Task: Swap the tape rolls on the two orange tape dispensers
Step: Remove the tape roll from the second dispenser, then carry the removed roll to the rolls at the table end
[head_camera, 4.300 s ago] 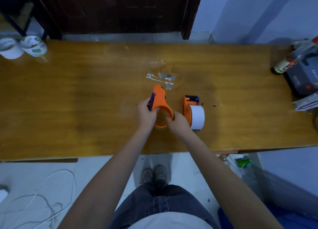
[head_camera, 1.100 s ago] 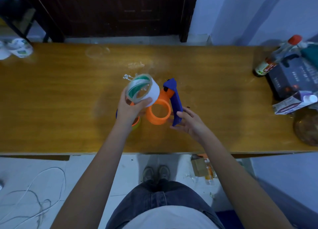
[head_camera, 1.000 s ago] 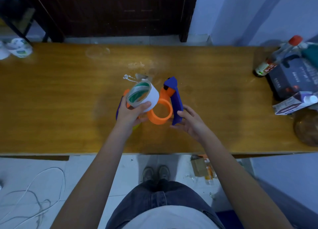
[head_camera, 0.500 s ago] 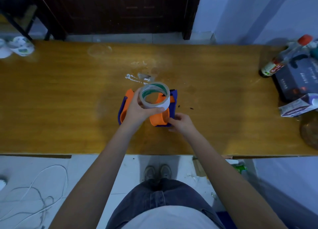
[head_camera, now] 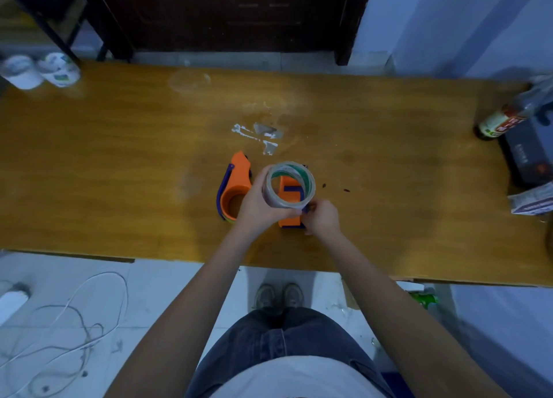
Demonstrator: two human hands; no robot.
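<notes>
- The left hand (head_camera: 258,203) is wrapping its grip around the outer wall of the white tape roll with a green-printed core (head_camera: 289,185), holding it above the bench with its open centre facing up.
- The right hand (head_camera: 322,220) is pinching the near end of the orange tape dispenser with the blue side plate (head_camera: 290,218), which is lying directly under the roll, at the roll's 6 o'clock.
- The roll looks to be going onto that dispenser's hub; if it is coming down tilted, it could jam on the rim or skid off.
- The right grip is only catching an edge, so downward pressure could tip the dispenser sideways.
- Whether a loose tape end is hanging free cannot be told; one could stick to fingers.
- The second orange dispenser with a blue edge (head_camera: 235,188) is lying at 9 o'clock, just beside the left wrist, and an elbow shift could knock it.
- Torn tape scraps (head_camera: 263,134) are sitting at 12 o'clock on the wooden bench (head_camera: 104,164), well apart.
</notes>
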